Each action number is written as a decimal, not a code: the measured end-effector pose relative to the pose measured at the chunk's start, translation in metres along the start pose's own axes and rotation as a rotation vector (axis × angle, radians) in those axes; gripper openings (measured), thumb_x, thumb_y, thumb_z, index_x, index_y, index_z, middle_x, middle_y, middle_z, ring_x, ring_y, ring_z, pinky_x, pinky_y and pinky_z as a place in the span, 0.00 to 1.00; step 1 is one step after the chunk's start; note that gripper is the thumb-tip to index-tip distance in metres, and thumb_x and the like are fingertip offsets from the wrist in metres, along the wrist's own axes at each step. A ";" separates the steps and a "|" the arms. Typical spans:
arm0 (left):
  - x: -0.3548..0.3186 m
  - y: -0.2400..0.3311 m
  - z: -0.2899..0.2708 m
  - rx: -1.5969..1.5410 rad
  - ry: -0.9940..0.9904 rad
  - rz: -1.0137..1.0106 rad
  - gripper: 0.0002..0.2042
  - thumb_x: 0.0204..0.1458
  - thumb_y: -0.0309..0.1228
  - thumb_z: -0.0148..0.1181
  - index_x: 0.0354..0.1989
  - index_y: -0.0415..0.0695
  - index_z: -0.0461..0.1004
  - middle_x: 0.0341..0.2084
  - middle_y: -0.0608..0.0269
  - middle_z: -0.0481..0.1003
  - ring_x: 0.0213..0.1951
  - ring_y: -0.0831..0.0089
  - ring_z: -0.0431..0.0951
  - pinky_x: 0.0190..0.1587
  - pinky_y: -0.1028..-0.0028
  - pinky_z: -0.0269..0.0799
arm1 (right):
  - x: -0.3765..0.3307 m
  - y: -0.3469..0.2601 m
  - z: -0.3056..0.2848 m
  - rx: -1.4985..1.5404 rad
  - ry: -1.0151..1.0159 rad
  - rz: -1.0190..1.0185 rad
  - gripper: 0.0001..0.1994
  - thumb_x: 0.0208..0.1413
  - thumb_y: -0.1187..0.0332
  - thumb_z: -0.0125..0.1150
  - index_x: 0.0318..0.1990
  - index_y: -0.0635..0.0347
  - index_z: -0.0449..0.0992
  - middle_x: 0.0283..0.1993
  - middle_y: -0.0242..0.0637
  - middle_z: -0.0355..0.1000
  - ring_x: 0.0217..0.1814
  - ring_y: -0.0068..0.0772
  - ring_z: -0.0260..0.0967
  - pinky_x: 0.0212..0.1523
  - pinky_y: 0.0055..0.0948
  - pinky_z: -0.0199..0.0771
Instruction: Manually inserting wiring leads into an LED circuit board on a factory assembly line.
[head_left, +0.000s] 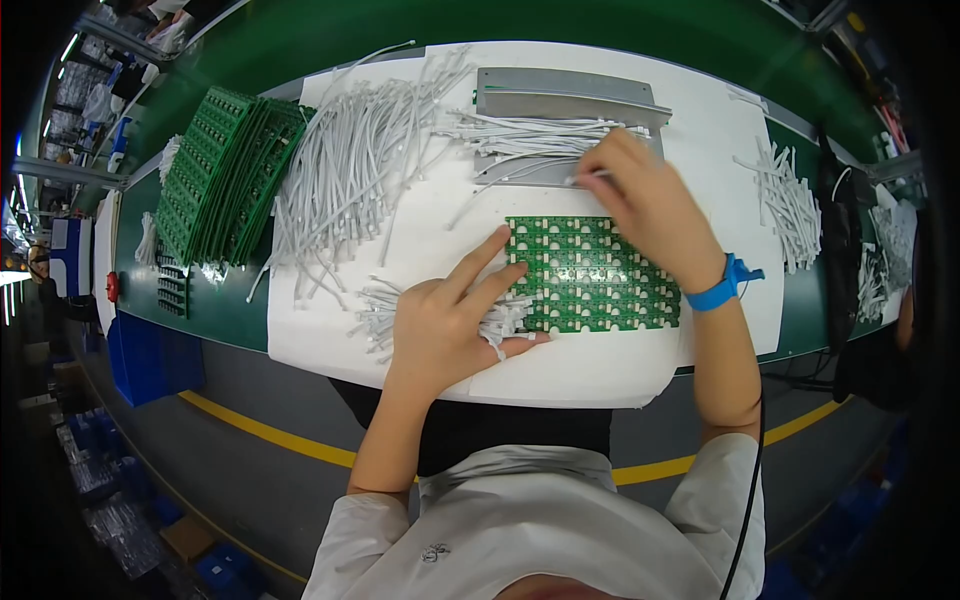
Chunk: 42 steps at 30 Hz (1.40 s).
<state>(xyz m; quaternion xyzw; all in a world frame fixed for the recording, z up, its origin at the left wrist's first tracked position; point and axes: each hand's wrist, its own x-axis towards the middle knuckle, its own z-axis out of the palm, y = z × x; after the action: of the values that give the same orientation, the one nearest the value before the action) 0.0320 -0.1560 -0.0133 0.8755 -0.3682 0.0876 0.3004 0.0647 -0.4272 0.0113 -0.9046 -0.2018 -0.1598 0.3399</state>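
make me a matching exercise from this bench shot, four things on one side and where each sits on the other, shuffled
Things:
1. left hand
2. right hand
3. stack of green boards
4. blue wrist strap

Places:
a. far left of the white sheet
b. on the right wrist
c. on the left edge of the green panel, over white wires
d. by the grey metal tray, pinching a wire

Pairs: 1-c, 2-d, 3-a, 4-b

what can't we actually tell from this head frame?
- Right hand: its fingertips pinch at thin grey wire pieces on the grey metal tray; how many are in the grip is too small to tell.
- Green panel of small circuit boards: upper right part hidden by that hand.
- Left hand: covers part of a small wire bundle; palm contact hidden.
- Stacked green boards: count unreadable, fisheye bend.
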 end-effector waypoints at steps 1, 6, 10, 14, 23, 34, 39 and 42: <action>0.000 0.000 0.001 0.003 0.005 0.004 0.30 0.36 0.53 0.81 0.46 0.50 0.83 0.64 0.62 0.75 0.23 0.70 0.81 0.28 0.74 0.77 | 0.000 0.006 -0.004 -0.001 0.001 -0.001 0.05 0.61 0.75 0.63 0.41 0.65 0.73 0.41 0.44 0.71 0.39 0.52 0.73 0.39 0.42 0.75; -0.002 -0.001 0.001 0.000 0.007 -0.004 0.30 0.36 0.53 0.81 0.47 0.50 0.83 0.64 0.62 0.75 0.23 0.70 0.81 0.28 0.73 0.78 | 0.005 0.000 -0.022 -0.087 0.147 0.153 0.06 0.59 0.77 0.66 0.41 0.65 0.76 0.39 0.43 0.73 0.35 0.47 0.75 0.34 0.34 0.76; -0.002 0.000 0.001 -0.003 0.015 -0.001 0.30 0.36 0.53 0.81 0.46 0.50 0.83 0.64 0.62 0.75 0.24 0.70 0.81 0.29 0.73 0.78 | 0.003 -0.014 -0.005 0.052 0.127 0.028 0.05 0.59 0.77 0.66 0.41 0.64 0.76 0.39 0.42 0.73 0.33 0.45 0.75 0.32 0.33 0.75; -0.001 -0.002 0.004 -0.016 0.035 0.018 0.30 0.36 0.53 0.81 0.46 0.49 0.83 0.64 0.63 0.75 0.24 0.69 0.82 0.29 0.73 0.78 | -0.005 -0.030 0.021 0.014 -0.059 -0.065 0.07 0.53 0.77 0.70 0.38 0.62 0.78 0.36 0.41 0.73 0.37 0.46 0.74 0.37 0.38 0.76; -0.002 -0.002 0.003 -0.009 0.012 -0.004 0.30 0.36 0.54 0.81 0.46 0.49 0.83 0.64 0.63 0.75 0.25 0.69 0.82 0.30 0.72 0.79 | -0.005 -0.032 0.032 0.333 -0.122 0.212 0.06 0.52 0.75 0.74 0.37 0.64 0.83 0.30 0.37 0.75 0.27 0.31 0.70 0.29 0.29 0.69; -0.001 -0.001 0.003 -0.009 0.005 -0.001 0.30 0.36 0.53 0.81 0.47 0.50 0.83 0.64 0.64 0.75 0.25 0.69 0.82 0.29 0.73 0.79 | -0.001 -0.032 0.032 0.371 -0.109 0.209 0.06 0.53 0.76 0.71 0.39 0.65 0.84 0.35 0.41 0.79 0.32 0.36 0.77 0.34 0.29 0.77; -0.001 -0.002 0.003 -0.004 0.006 -0.002 0.30 0.36 0.53 0.81 0.47 0.50 0.83 0.64 0.63 0.75 0.25 0.69 0.82 0.30 0.73 0.79 | -0.002 -0.030 0.034 0.315 -0.094 0.179 0.05 0.52 0.78 0.68 0.37 0.66 0.82 0.35 0.44 0.79 0.35 0.44 0.79 0.36 0.35 0.79; -0.001 -0.001 0.003 -0.016 0.013 -0.003 0.30 0.36 0.53 0.81 0.47 0.49 0.83 0.64 0.63 0.75 0.25 0.69 0.82 0.30 0.73 0.79 | -0.003 -0.026 0.034 0.220 -0.085 0.099 0.06 0.53 0.79 0.69 0.39 0.64 0.83 0.36 0.41 0.79 0.37 0.41 0.77 0.38 0.32 0.77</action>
<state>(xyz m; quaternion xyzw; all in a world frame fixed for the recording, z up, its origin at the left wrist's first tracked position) 0.0320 -0.1564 -0.0169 0.8731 -0.3654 0.0900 0.3100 0.0545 -0.3865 -0.0001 -0.8766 -0.1875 -0.0810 0.4357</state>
